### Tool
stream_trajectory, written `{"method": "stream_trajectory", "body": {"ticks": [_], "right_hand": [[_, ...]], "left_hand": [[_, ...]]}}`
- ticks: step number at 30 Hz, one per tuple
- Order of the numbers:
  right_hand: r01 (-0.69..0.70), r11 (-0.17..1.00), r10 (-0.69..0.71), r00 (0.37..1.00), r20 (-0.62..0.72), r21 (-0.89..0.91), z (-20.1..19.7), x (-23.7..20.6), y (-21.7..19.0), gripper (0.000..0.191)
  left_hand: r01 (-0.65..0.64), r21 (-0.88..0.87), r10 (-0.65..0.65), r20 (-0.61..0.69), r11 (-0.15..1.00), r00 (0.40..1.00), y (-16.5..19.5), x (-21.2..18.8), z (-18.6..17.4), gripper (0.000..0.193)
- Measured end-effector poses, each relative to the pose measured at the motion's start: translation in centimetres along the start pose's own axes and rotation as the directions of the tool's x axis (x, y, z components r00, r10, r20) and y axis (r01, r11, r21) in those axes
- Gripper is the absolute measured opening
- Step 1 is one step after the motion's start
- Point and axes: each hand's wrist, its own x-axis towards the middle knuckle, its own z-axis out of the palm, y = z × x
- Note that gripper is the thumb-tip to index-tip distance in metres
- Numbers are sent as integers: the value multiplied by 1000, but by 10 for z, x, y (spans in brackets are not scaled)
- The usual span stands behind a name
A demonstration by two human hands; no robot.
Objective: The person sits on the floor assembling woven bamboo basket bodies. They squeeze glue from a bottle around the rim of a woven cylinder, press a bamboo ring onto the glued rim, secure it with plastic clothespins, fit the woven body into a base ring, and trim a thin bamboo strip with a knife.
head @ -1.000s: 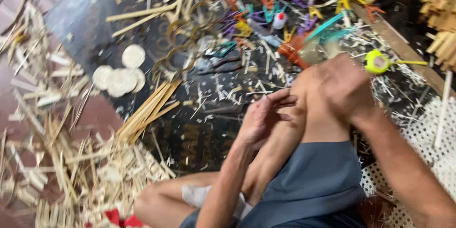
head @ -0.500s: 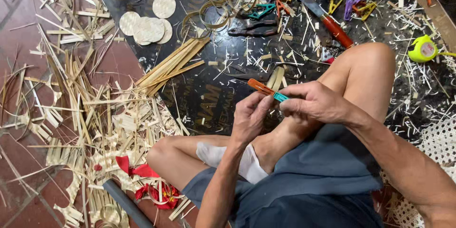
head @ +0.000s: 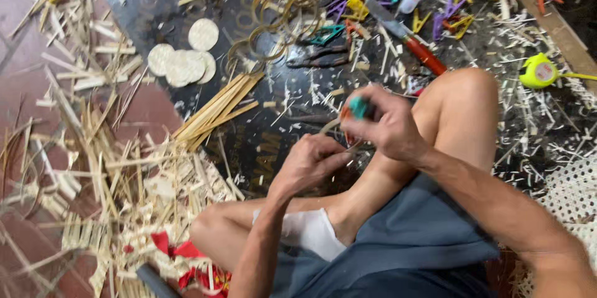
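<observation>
Looking down from the head camera, I see first the dark glossy mat (head: 186,0), smooth where bare and flecked all over with pale shavings. Left of it, reddish floor tiles (head: 37,93) lie under a rough heap of split bamboo scraps (head: 124,186), flat, fibrous and straw-coloured. The person's bare legs fold across the middle, the raised knee (head: 466,99) just beside the hands, soft grey-blue shorts (head: 410,242) below it. At the right edge sits a patch of open-weave cane (head: 572,192), pale and lattice-like.

On the mat, a neat bundle of thin straight sticks (head: 214,111) lies slantwise, near four flat round woven discs (head: 183,62). Above them, bent bamboo rings (head: 273,18) overlap in loops. A knife (head: 407,37) with a dull blade and a red handle lies among bright plastic clips (head: 448,0). A round yellow tape measure (head: 540,72) rests well apart at right.

The right hand (head: 388,127) is clenched around a small tool (head: 357,108) with a teal end and an orange part; motion blur hides its shape. The left hand (head: 314,161) sits just below, fingers curled, touching a thin pale curved strip (head: 328,129) that arcs between the two hands; I cannot tell whether it actually grips it.
</observation>
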Motion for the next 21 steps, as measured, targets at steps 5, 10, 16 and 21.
{"method": "stream_trajectory", "body": {"ticks": [5,10,16,21], "right_hand": [[-35,995,78,857,-509,94,-105,38,9,42],[-76,436,-280,936,-215,-897,-252,68,55,46],[-276,-210,-341,920,-194,-938,-398,88,71,40],[-210,-428,-104,978,-183,-879,-436,65,59,4]], "left_hand": [[-172,431,305,-262,886,916,-35,75,-26,9],[139,650,242,-461,748,854,-93,185,-80,17],[130,747,362,-458,652,812,-134,247,-95,37],[108,598,356,-602,794,715,-128,215,-64,34]]}}
